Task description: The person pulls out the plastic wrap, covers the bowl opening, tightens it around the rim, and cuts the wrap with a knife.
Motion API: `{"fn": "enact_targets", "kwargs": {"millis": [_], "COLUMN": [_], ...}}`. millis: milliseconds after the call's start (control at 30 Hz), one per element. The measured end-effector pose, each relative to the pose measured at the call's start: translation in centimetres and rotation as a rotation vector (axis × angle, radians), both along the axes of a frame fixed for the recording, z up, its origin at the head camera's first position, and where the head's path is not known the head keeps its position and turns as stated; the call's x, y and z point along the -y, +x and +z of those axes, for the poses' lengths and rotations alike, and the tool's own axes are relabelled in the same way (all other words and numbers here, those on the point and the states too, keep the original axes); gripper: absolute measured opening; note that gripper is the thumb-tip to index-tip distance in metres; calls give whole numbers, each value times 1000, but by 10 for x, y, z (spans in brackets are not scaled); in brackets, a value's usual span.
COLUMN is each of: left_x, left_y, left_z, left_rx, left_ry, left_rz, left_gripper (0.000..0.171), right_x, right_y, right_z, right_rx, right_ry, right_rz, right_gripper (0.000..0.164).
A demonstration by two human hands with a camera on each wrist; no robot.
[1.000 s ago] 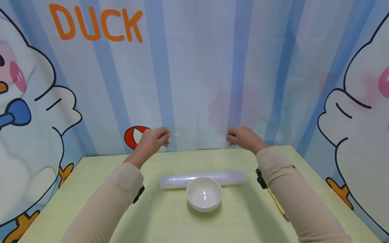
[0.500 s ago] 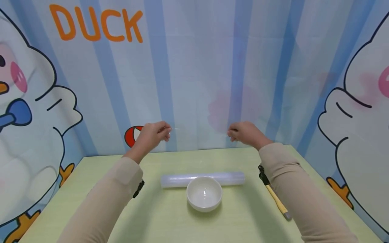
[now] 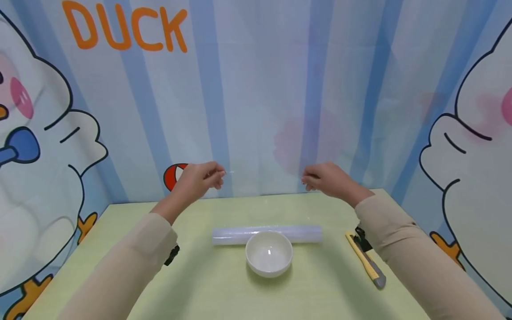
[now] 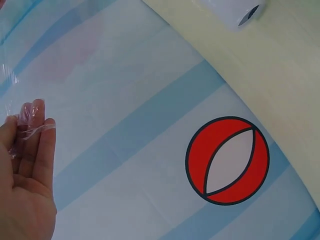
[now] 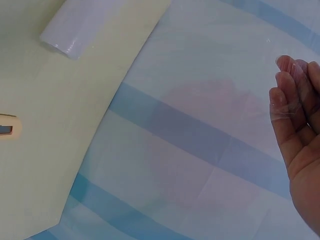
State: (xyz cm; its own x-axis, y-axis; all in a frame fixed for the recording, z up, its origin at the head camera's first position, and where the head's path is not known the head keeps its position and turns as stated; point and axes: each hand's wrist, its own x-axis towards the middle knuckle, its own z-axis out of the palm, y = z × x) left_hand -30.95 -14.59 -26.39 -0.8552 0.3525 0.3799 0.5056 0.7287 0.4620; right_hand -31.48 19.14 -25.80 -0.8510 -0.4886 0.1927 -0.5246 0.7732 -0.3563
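The word DUCK (image 3: 122, 24) is standing in the head view, on the striped blue cloth (image 3: 264, 89) that is hanging at the back. Its four capital letters are running from left to right in thick, rounded orange strokes, crossing lighter and darker parts of the cloth. The lettering is sitting high on the left of that view, its first letter almost reaching the upper edge

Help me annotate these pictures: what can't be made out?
Head view: part of the film roll, hidden by the white bowl.
Left wrist: outline of the clear film, too transparent.
Right wrist: most of the cutter, cut off by the left edge.
Right wrist: part of the right hand, beyond the right edge.
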Motion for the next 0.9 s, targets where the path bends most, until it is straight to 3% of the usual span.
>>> {"fn": "enact_targets", "kwargs": {"millis": [233, 533, 700, 900], "left_x": [5, 7, 11, 15], "left_y": [15, 34, 48, 69], "left_z": [-4, -12, -23, -44], "left_rx": [-69, -99, -129, -138], "left_ry": [-15, -45, -70, -85], "left_rz": [-60, -97, -118, -162], "left_gripper": [15, 14, 11, 9], "right_x": [-2, -6, -7, -8], "right_y": [18, 45, 62, 82], "right_z": [-5, -18, -26, -41], "right_rx": [7, -16, -58, -66], "right_ry": [-5, -29, 4, 36], "right_rz": [29, 66, 92, 124], "right_gripper": [18, 14, 12, 10]}}
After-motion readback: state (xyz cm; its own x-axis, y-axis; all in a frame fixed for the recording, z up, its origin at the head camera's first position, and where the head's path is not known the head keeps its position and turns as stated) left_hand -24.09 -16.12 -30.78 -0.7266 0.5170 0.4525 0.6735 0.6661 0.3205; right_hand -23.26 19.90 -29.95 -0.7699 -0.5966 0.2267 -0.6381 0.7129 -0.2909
